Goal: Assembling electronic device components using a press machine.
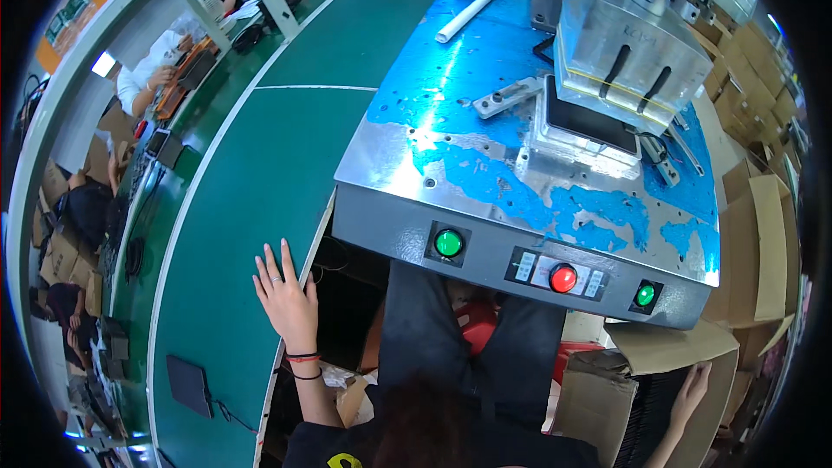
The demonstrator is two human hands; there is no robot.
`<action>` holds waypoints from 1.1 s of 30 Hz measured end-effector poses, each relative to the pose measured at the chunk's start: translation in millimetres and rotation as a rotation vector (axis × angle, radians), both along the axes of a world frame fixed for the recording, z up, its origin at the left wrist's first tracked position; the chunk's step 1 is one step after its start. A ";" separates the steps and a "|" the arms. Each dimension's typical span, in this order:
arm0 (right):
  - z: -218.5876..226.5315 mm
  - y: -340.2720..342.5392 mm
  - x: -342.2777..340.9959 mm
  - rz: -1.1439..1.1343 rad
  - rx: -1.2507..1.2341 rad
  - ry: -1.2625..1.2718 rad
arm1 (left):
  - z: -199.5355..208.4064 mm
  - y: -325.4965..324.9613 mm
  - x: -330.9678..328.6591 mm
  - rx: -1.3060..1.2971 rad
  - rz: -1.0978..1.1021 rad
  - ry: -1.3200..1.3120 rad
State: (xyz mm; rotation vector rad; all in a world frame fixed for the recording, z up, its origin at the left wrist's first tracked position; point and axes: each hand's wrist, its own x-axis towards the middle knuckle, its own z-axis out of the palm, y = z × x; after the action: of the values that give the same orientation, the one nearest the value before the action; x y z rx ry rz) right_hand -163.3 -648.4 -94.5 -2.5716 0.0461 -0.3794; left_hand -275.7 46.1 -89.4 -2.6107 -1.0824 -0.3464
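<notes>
My left hand (289, 303) lies flat on the edge of the green work surface (234, 208), fingers spread, with nothing in it. Down at the right, my right hand (691, 394) reaches into an open cardboard box (594, 412), its fingers stretched out beside a row of thin black pieces (650, 416). Whether it touches one of them is hard to make out. In front of me stands a press machine (381, 217) with a worn blue top. A flat black piece (589, 126) sits in its fixture, below the raised metal press head (633, 52).
Two green buttons (449, 243) and a red button (563, 277) line the machine's front. A white tube (466, 16) and a metal bar (507, 97) lie on top. A black flat device (188, 386) with a cable rests at left. Cardboard boxes (763, 251) stand at right; other people work beyond.
</notes>
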 end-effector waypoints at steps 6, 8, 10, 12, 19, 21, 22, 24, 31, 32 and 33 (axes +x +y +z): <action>-16.3 50.9 -14.5 0.213 -0.375 0.079 | -3.1 -3.4 9.8 0.051 0.063 -0.027; -29.0 56.7 -12.9 0.392 -0.507 0.241 | -3.0 -3.2 10.1 0.070 0.048 -0.049; -49.2 59.6 -11.0 0.475 -0.578 0.247 | -4.2 -3.6 10.2 0.048 0.078 -0.039; -65.7 56.9 -8.1 0.491 -0.551 0.257 | -5.1 -4.2 11.0 0.076 0.076 -0.058; -91.2 46.3 2.5 0.484 -0.488 0.314 | -6.4 -4.7 11.5 0.092 0.077 -0.066; -95.0 46.3 2.9 0.472 -0.466 0.329 | -6.3 -4.6 12.0 0.102 0.082 -0.063; -96.9 45.9 2.2 0.466 -0.456 0.338 | -6.3 -4.7 12.2 0.095 0.085 -0.053; -100.2 44.4 -0.6 0.451 -0.436 0.352 | -6.4 -5.0 12.9 0.112 0.088 -0.060; -74.0 51.1 -7.1 0.452 -0.423 0.254 | -8.0 -4.8 10.7 0.112 0.088 -0.064; -62.0 54.9 -5.7 0.458 -0.421 0.252 | -7.7 -4.3 9.5 0.115 0.095 -0.064; -47.1 58.0 -4.0 0.511 -0.445 0.167 | -7.1 -3.9 8.5 0.113 0.070 -0.081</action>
State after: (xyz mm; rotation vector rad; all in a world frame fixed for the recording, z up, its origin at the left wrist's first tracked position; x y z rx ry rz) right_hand -167.4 -590.3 -141.6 -2.9045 -0.6929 0.0269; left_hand -267.2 42.2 -96.6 -2.4726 -1.1421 -0.4864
